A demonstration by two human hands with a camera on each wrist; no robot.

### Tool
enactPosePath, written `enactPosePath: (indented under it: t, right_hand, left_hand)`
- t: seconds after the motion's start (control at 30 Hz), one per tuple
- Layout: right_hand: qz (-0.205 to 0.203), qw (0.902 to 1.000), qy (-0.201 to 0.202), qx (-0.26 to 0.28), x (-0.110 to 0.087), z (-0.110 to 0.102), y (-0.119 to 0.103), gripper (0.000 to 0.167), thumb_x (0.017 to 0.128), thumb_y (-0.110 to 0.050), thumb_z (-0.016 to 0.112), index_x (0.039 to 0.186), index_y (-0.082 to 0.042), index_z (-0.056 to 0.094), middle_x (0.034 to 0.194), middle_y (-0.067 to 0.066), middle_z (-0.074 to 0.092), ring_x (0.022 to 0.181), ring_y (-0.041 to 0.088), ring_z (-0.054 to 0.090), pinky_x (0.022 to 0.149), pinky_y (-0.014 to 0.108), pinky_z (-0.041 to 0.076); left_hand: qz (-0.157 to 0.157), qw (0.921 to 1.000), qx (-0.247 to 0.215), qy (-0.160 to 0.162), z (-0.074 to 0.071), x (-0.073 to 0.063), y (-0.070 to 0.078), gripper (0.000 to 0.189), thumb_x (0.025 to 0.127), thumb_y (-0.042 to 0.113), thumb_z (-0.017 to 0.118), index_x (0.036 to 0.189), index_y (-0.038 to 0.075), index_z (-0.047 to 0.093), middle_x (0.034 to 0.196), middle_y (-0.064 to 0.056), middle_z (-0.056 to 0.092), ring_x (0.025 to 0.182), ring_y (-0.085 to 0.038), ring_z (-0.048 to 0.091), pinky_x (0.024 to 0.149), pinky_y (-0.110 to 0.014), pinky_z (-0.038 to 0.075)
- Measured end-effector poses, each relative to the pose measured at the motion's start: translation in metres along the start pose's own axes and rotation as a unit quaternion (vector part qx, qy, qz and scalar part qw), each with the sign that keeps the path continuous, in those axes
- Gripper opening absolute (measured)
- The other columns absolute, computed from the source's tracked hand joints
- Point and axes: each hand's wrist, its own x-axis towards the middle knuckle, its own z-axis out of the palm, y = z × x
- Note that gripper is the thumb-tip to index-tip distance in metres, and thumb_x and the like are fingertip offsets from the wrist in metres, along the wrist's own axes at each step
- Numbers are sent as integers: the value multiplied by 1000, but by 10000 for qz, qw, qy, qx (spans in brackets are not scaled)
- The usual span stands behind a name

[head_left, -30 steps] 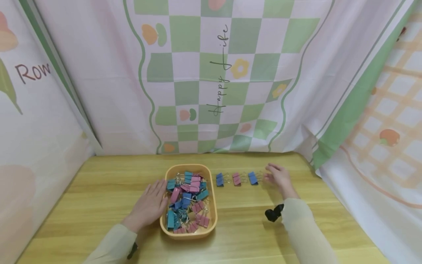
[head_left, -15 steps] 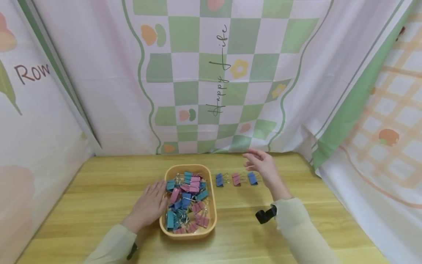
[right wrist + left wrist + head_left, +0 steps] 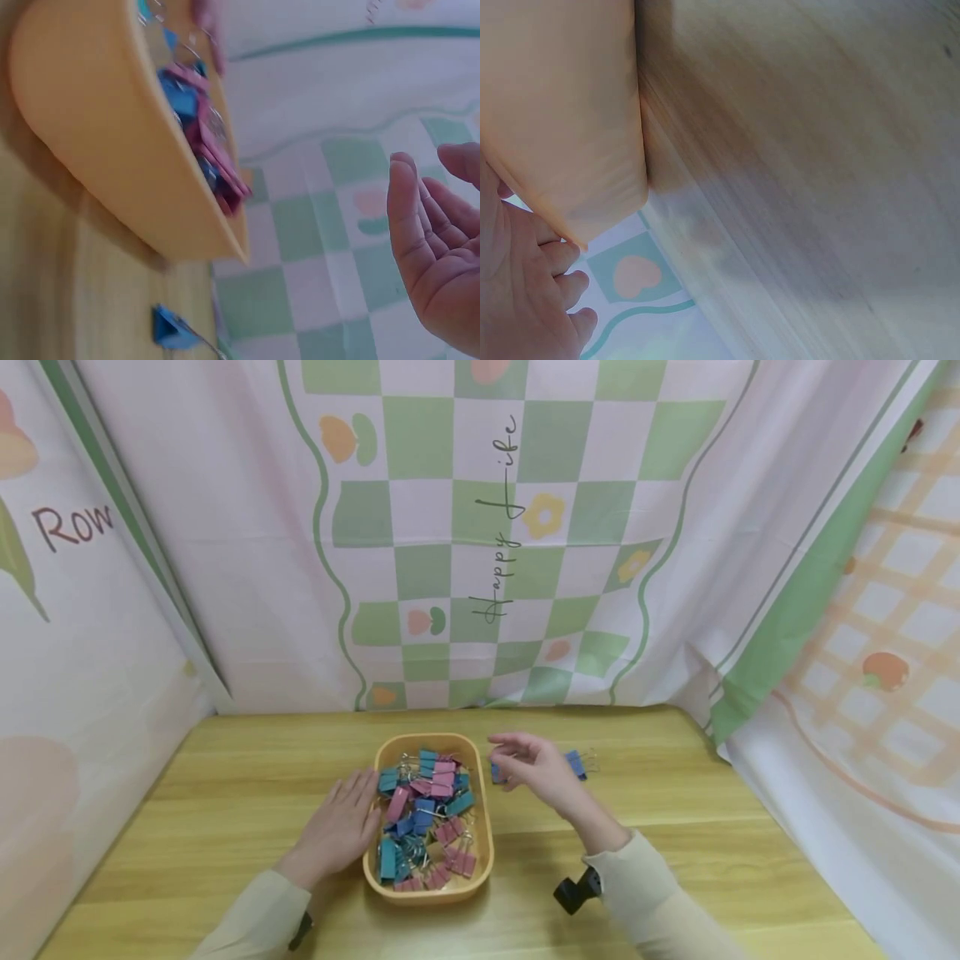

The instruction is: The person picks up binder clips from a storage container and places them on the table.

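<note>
Resting left hand, with fingers straight and nearly together, against the clip-filled tray. Hovering with right hand, loosely bent fingers apart from thumb, over blue binder clips near the tabletop's far edge.

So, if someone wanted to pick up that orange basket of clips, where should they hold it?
I'd grip the basket by its rim, midway along both long sides, coming from left and right together: it stands upright, is longer than wide, and binder clips crowd its inside.
</note>
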Motion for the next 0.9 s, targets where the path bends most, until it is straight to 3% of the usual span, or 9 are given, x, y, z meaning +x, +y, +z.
enactPosePath:
  t: [0.07,0.3,0.47,0.9]
  right_hand:
    - [-49,9997,-241,-10,-2,9,1,40,89,-14,61,124,4,52,102,17,61,80,36,61,67,37,55]
    - [-88,9950,-916,-385,-8,39,6,37,89,-9,60,121,6,54,99,15,62,80,29,61,67,40,55]
    - [-286,9863,-1287,-990,-6,56,15,33,86,-10,64,115,3,59,93,5,64,80,22,60,67,28,53]
    - [137,9736,-1648,-1575,-2,81,23,34,80,-12,69,113,-2,63,95,0,63,80,10,57,69,23,50]
  left_hand:
    - [7,10000,0,12,0,0,0,57,98,28,38,142,-6,24,146,-22,23,133,-38,20,109,-49,12]
    - [-3,10000,0,1,0,0,0,57,98,28,38,142,-6,24,146,-22,23,134,-37,19,109,-49,12]
    - [6,10000,11,-3,-1,0,0,57,98,28,38,142,-6,24,146,-22,23,134,-37,19,109,-49,13]
    - [36,10000,-25,-7,-2,-1,1,56,98,27,38,142,-7,24,146,-23,23,134,-38,19,108,-50,14]
